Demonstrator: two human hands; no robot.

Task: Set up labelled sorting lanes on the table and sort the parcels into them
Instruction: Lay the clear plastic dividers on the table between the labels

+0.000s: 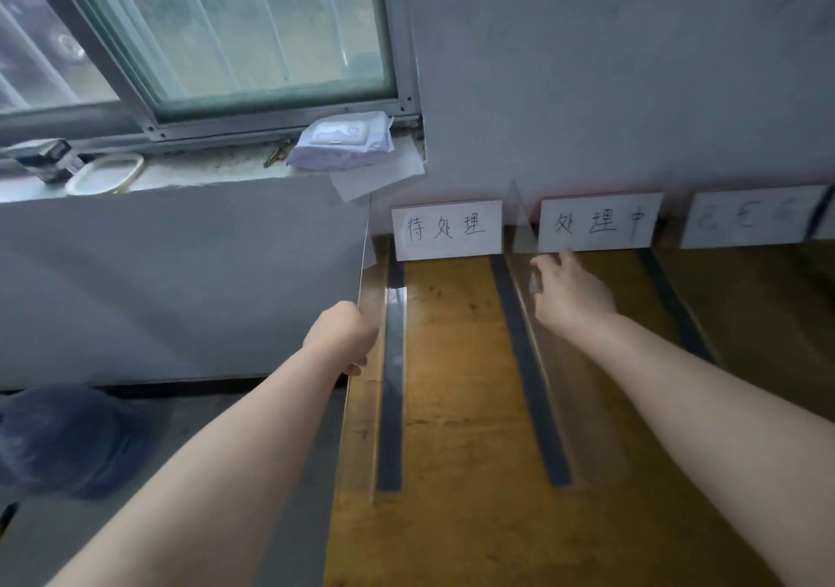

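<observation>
Card past left hand (pixel 343 338): "待处理" (pixel 446 229)
Card past right hand (pixel 571 290): "处理中" (pixel 598 223)
Left hand: closed on clear sheet (pixel 366 297)
Right hand: open, laid on second clear sheet (pixel 569 383)

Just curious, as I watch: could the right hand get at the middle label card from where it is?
Probably yes. The right hand is open, its fingers nearly at the lower edge of the middle label card, with nothing between except a clear divider's edge alongside.
</observation>
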